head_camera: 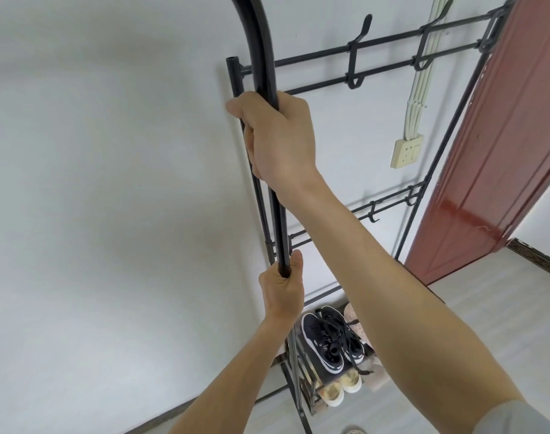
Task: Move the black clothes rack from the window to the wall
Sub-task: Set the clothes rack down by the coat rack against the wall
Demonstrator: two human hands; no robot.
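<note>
Both hands grip the black metal clothes rack's curved front tube, right hand high, left hand low, beside the white wall.

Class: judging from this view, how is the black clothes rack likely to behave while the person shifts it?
The black clothes rack is thin tubing, so probably light but top-heavy and apt to tip. The shoes on its low shelf may slide off. Both the right hand and the left hand grip one smooth pole, which might twist.

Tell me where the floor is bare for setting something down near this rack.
Bare floor lies right of the shoes, up to the red door. Under the rack, the shelf is crowded with pairs. Both hands are on the rack's tube.
</note>
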